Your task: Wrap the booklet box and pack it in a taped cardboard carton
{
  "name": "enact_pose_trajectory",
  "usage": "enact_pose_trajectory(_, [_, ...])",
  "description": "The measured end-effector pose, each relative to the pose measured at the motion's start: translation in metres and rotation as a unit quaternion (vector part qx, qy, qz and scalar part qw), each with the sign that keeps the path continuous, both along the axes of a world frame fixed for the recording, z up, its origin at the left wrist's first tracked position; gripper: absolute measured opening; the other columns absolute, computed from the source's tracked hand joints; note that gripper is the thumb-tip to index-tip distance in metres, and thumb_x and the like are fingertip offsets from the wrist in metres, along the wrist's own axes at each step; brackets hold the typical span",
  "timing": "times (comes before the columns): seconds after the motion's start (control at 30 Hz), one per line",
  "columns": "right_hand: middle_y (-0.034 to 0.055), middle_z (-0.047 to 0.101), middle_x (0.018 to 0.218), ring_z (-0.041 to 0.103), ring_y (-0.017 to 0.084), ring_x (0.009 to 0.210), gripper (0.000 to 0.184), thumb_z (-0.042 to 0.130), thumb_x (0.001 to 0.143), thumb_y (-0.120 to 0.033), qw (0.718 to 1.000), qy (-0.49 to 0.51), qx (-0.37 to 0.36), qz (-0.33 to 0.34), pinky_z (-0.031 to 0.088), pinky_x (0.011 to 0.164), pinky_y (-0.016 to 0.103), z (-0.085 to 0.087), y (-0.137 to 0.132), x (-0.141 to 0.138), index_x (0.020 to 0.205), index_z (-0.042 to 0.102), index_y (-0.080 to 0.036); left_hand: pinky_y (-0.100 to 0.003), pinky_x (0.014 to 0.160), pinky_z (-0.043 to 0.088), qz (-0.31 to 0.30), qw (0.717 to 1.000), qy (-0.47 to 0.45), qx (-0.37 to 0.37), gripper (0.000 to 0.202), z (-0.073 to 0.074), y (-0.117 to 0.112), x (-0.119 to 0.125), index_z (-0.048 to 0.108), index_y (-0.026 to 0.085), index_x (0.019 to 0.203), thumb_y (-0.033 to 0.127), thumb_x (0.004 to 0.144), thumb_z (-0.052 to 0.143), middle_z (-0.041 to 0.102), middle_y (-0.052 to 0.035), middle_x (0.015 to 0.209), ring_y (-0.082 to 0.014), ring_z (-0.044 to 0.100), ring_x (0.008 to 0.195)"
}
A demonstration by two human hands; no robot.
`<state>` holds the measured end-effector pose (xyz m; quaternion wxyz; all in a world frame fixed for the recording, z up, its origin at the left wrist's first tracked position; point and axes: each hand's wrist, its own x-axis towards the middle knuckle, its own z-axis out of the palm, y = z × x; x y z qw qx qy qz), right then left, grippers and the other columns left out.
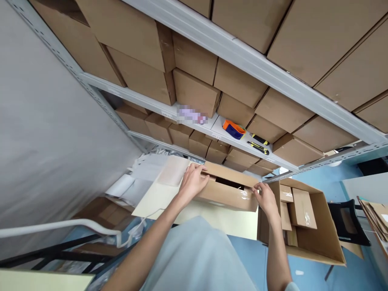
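A small cardboard box lies on the pale yellow tabletop in front of me. Its long lid flap is partly raised, and a dark gap shows beneath it. Clear tape glints on the box's near side. My left hand grips the left end, fingers closed at the flap's edge. At the other end, my right hand pinches the right corner with thumb and fingers. The gap is too dark to show what is inside.
Metal shelves full of cardboard boxes rise ahead. On one shelf lie an orange and blue tape roll and two cutter knives. A large open carton with smaller boxes stands right, near a black chair.
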<state>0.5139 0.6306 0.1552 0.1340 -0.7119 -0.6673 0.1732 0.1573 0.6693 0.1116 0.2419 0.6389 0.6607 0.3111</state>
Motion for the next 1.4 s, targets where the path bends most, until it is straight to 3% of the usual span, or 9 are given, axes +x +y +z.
enact_pose_trajectory(0.13, [0.0118, 0.076, 0.122, 0.070, 0.033, 0.120, 0.027, 0.059, 0.095, -0.038, 1.000, -0.002, -0.031, 0.006, 0.052, 0.106, 0.043, 0.002, 0.003, -0.004, 0.109, 0.076, -0.023, -0.048, 0.108, 0.057, -0.017, 1.000, -0.020, 0.013, 0.031, -0.002, -0.005, 0.001, 0.080, 0.023, 0.115, 0.039, 0.089, 0.075, 0.065, -0.0124, 0.117, -0.0339, 0.068, 0.113])
enact_pose_trajectory(0.37, [0.0118, 0.075, 0.137, 0.068, 0.032, 0.135, 0.023, 0.068, 0.094, -0.035, 0.997, 0.037, -0.069, 0.011, 0.049, 0.116, 0.045, 0.006, 0.002, 0.002, 0.106, 0.085, -0.026, -0.050, 0.118, 0.052, -0.054, 0.998, -0.034, 0.021, 0.024, -0.009, -0.005, -0.004, 0.084, 0.027, 0.110, 0.040, 0.094, 0.073, 0.065, -0.0145, 0.135, -0.0368, 0.063, 0.132])
enact_pose_trajectory(0.57, [0.0102, 0.073, 0.135, 0.073, 0.029, 0.120, 0.016, 0.072, 0.087, -0.034, 0.996, 0.066, -0.047, -0.035, 0.053, 0.108, 0.041, -0.003, 0.001, 0.005, 0.087, 0.086, -0.026, -0.049, 0.126, 0.046, -0.080, 0.995, -0.055, 0.009, 0.018, -0.013, -0.002, -0.004, 0.085, 0.027, 0.101, 0.038, 0.095, 0.072, 0.063, -0.0128, 0.150, -0.0365, 0.058, 0.143])
enact_pose_trajectory(0.73, [0.0117, 0.071, 0.132, 0.073, 0.027, 0.105, 0.018, 0.076, 0.084, -0.037, 0.995, 0.074, -0.041, -0.052, 0.055, 0.097, 0.038, -0.010, 0.005, 0.007, 0.087, 0.087, -0.022, -0.040, 0.122, 0.051, -0.088, 0.991, -0.095, -0.034, 0.025, -0.019, -0.001, -0.007, 0.086, 0.024, 0.109, 0.038, 0.093, 0.071, 0.055, -0.0086, 0.161, -0.0291, 0.069, 0.130])
enact_pose_trajectory(0.9, [0.0099, 0.068, 0.129, 0.070, 0.027, 0.110, 0.017, 0.077, 0.081, -0.036, 0.995, 0.046, -0.058, -0.065, 0.054, 0.096, 0.037, -0.014, 0.009, 0.007, 0.086, 0.086, -0.023, -0.035, 0.118, 0.053, -0.075, 0.991, -0.093, -0.057, 0.024, -0.018, 0.003, -0.006, 0.086, 0.023, 0.106, 0.027, 0.085, 0.075, 0.056, -0.0078, 0.156, -0.0293, 0.066, 0.134])
enact_pose_trajectory(1.1, [0.0117, 0.067, 0.132, 0.068, 0.029, 0.114, 0.016, 0.074, 0.083, -0.032, 0.996, 0.009, -0.070, -0.062, 0.055, 0.098, 0.039, -0.016, 0.016, 0.004, 0.087, 0.085, -0.022, -0.040, 0.120, 0.052, -0.029, 0.993, -0.079, -0.085, 0.022, -0.019, 0.008, 0.008, 0.083, 0.021, 0.104, 0.023, 0.083, 0.076, 0.054, -0.0086, 0.154, -0.0285, 0.068, 0.124])
enact_pose_trajectory(1.3, [0.0072, 0.079, 0.103, 0.070, 0.025, 0.097, 0.015, 0.069, 0.084, -0.022, 0.991, -0.004, -0.124, -0.048, 0.052, 0.092, 0.034, -0.017, 0.028, 0.004, 0.081, 0.084, -0.023, -0.041, 0.125, 0.048, -0.002, 0.992, -0.077, -0.105, 0.024, -0.027, 0.016, 0.015, 0.083, 0.021, 0.103, 0.020, 0.079, 0.077, 0.057, -0.0097, 0.144, -0.0319, 0.061, 0.139])
enact_pose_trajectory(1.4, [0.0068, 0.080, 0.101, 0.070, 0.024, 0.094, 0.016, 0.068, 0.085, -0.021, 0.992, -0.015, -0.120, -0.046, 0.051, 0.090, 0.033, -0.016, 0.027, 0.002, 0.078, 0.083, -0.023, -0.041, 0.125, 0.049, 0.001, 0.992, -0.077, -0.102, 0.024, -0.026, 0.016, 0.016, 0.083, 0.021, 0.102, 0.017, 0.079, 0.076, 0.058, -0.0099, 0.144, -0.0316, 0.063, 0.136])
